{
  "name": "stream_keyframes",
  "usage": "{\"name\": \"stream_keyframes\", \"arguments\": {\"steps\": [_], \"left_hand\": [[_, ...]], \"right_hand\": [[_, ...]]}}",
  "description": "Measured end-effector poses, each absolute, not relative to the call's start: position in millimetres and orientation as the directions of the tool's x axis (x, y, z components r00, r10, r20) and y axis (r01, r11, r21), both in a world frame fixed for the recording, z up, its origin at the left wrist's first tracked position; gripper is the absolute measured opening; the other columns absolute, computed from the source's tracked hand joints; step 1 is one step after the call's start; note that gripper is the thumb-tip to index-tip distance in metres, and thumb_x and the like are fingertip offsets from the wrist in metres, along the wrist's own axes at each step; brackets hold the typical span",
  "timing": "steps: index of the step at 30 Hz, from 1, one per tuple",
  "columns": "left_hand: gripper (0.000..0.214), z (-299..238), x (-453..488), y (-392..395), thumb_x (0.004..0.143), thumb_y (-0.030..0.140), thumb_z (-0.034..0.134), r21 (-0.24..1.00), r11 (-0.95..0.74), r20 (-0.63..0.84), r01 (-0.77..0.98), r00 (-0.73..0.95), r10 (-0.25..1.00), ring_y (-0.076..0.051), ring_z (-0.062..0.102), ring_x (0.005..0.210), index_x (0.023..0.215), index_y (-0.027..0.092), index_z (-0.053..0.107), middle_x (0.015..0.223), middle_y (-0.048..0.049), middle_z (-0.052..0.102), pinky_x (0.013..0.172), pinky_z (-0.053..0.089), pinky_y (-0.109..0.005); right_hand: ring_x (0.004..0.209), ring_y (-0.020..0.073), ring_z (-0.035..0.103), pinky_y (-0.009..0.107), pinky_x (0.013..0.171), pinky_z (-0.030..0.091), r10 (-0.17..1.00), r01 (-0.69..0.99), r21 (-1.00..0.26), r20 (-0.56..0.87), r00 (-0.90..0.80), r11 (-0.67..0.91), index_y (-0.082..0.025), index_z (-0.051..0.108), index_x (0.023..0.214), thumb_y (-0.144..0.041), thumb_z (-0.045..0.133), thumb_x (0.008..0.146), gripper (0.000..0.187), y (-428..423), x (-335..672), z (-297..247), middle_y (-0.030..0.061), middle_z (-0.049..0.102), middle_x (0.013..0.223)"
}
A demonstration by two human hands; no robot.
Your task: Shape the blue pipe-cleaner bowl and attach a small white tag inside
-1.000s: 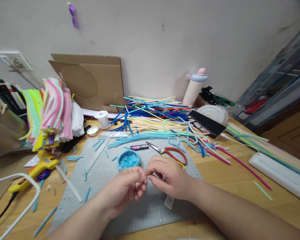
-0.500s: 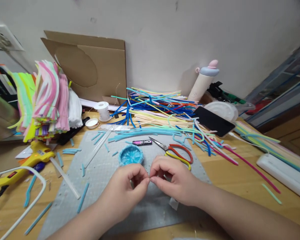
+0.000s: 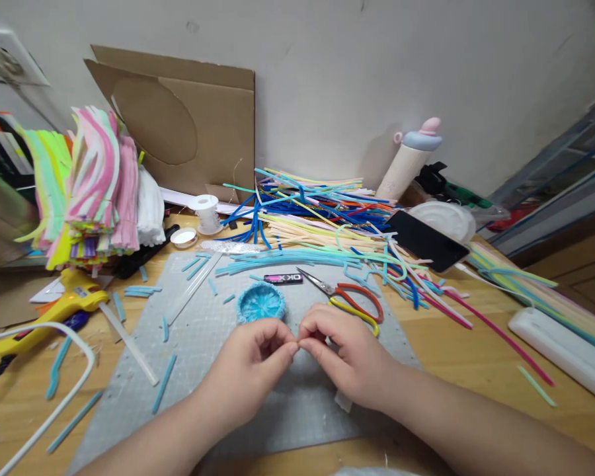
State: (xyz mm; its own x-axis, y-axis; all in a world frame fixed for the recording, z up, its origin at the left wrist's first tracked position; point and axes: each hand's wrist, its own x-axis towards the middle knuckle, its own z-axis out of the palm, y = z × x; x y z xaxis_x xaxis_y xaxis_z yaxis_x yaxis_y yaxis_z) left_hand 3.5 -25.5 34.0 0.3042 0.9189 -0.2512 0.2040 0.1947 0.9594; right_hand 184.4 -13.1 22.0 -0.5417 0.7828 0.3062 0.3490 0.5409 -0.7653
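Note:
My left hand (image 3: 260, 360) and my right hand (image 3: 350, 354) meet fingertip to fingertip above the grey cutting mat (image 3: 203, 433). Thumb and forefinger are pinched together on each. Whatever lies between the tips is too small to make out. Just behind my left hand sits a small round blue fuzzy bowl (image 3: 261, 303), made of what looks like pipe cleaner. Scissors (image 3: 340, 291) with one red and one yellow handle lie open behind my right hand. Beside them is a small black and pink piece (image 3: 282, 279) with lettering. A whitish scrap (image 3: 344, 400) shows under my right hand.
A yellow glue gun (image 3: 54, 314) with a clear glue stick (image 3: 129, 347) lies at left, a white cable (image 3: 82, 354) curving past it. Pipe cleaners (image 3: 317, 205) are heaped at the back. A phone (image 3: 426, 241), tilted bottle (image 3: 406, 162) and power strip (image 3: 565, 350) stand at right.
The camera view has shifted slightly. Both hands keep their pinch at nearly the same spot, the fingertips a touch higher in the picture. Nothing on the mat has visibly moved.

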Motion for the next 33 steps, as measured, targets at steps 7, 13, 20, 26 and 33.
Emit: {"name": "stream_keyframes", "arguments": {"steps": [7, 13, 20, 26, 33], "left_hand": [[0.028, 35.3, 0.9, -24.4, 0.068, 0.039, 0.073, 0.863, 0.497, -0.43, -0.093, 0.383, 0.818, -0.009, 0.046, 0.052, 0.066, 0.014, 0.06, 0.058, 0.0005, 0.056, 0.053, 0.036, -0.022], [0.02, 31.2, 1.1, -25.4, 0.069, 0.029, 0.072, 0.762, 0.615, -0.491, -0.203, 0.438, 0.753, -0.007, 0.048, 0.049, 0.066, 0.013, 0.06, 0.06, 0.0001, 0.058, 0.05, 0.036, -0.018], [0.014, 26.7, 1.5, -27.3, 0.068, 0.022, 0.071, 0.637, 0.709, -0.523, -0.302, 0.507, 0.685, -0.007, 0.048, 0.046, 0.066, 0.013, 0.061, 0.058, -0.0005, 0.058, 0.047, 0.035, -0.018], [0.013, 27.2, 2.9, -26.5, 0.069, 0.02, 0.071, 0.585, 0.743, -0.533, -0.325, 0.537, 0.654, -0.006, 0.048, 0.045, 0.066, 0.012, 0.062, 0.058, -0.001, 0.059, 0.045, 0.036, -0.017], [0.012, 24.6, 4.8, -29.8, 0.069, 0.02, 0.072, 0.558, 0.755, -0.526, -0.344, 0.557, 0.642, -0.006, 0.049, 0.045, 0.067, 0.012, 0.063, 0.057, -0.0009, 0.059, 0.046, 0.037, -0.017]], "right_hand": [[0.075, 0.0144, 0.055, 0.027, 0.066, 0.042, 0.694, 0.282, -0.694, 0.426, -0.581, 0.662, -0.019, 0.057, 0.088, -0.01, 0.053, 0.086, 0.009, -5.3, 191.6, 24.3, 0.0032, 0.06, 0.081], [0.076, 0.0142, 0.057, 0.025, 0.064, 0.043, 0.647, 0.311, -0.617, 0.449, -0.616, 0.723, -0.019, 0.058, 0.091, -0.01, 0.053, 0.085, 0.012, -3.8, 192.6, 24.2, 0.0045, 0.062, 0.085], [0.074, 0.0133, 0.057, 0.024, 0.063, 0.044, 0.612, 0.306, -0.569, 0.486, -0.624, 0.764, -0.019, 0.058, 0.089, -0.012, 0.052, 0.086, 0.01, -3.2, 192.2, 24.3, 0.0039, 0.063, 0.082], [0.069, 0.0122, 0.055, 0.023, 0.061, 0.043, 0.629, 0.302, -0.585, 0.504, -0.592, 0.753, -0.019, 0.058, 0.083, -0.01, 0.054, 0.083, 0.01, -5.7, 189.2, 22.1, 0.0023, 0.061, 0.076], [0.058, 0.0104, 0.051, 0.022, 0.053, 0.04, 0.665, 0.299, -0.613, 0.546, -0.51, 0.732, -0.02, 0.057, 0.074, -0.008, 0.053, 0.077, 0.013, -9.1, 182.8, 19.7, -0.0002, 0.058, 0.067]]}}
